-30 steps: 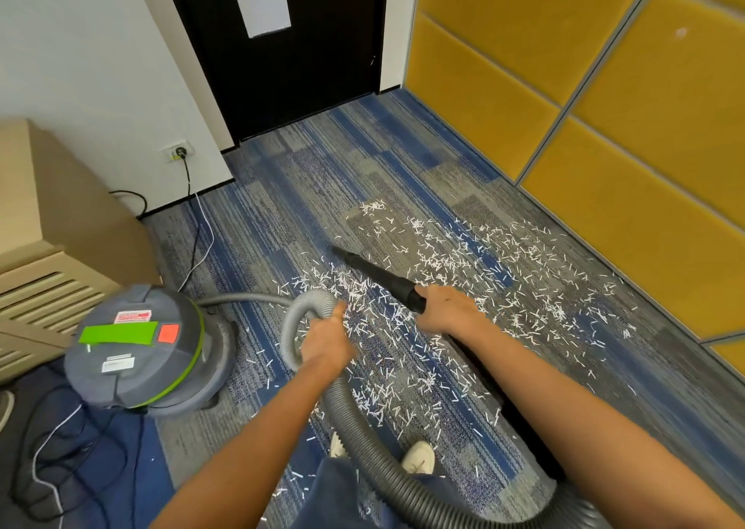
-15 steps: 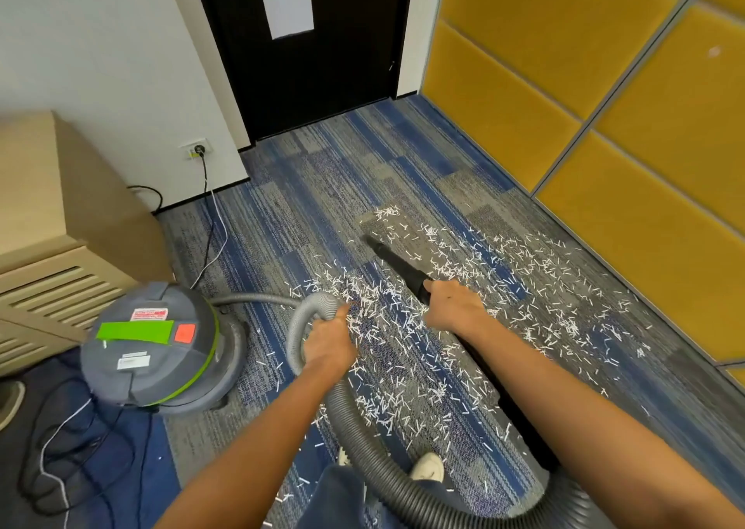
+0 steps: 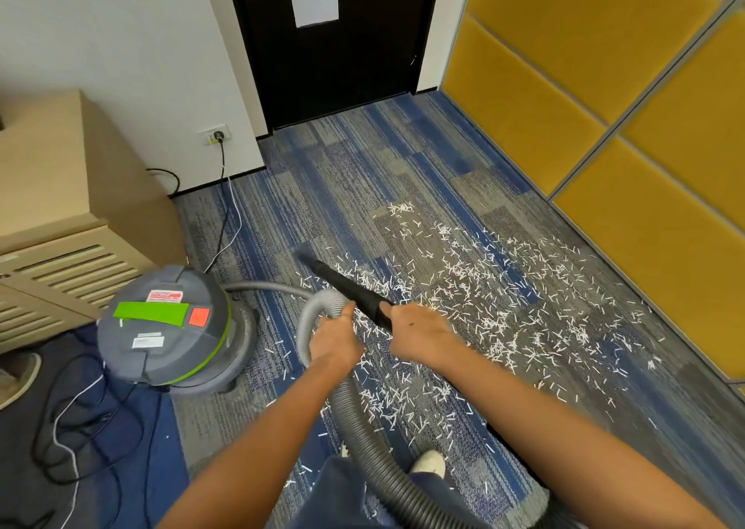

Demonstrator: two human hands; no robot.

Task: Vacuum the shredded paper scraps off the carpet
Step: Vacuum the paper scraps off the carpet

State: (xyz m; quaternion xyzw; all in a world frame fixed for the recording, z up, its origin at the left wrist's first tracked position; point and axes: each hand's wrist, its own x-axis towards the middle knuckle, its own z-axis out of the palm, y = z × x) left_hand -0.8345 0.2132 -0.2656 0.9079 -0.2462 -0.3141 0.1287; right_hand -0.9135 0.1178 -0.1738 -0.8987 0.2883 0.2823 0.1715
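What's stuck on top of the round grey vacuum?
The vacuum carries a green strip, an orange-red square, a red-and-white sticker and a white sticker; their print is too small to read. Its lid hides the inside.

Single wide head-worn view, forward and down, fairly near above the carpet (image 3: 354, 182), out to the door (image 3: 342, 65), edges seemingly bowed.

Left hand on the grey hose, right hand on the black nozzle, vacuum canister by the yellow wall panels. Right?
No: the head view shows the vacuum canister beside the wooden cabinet, on the left. The rest holds.
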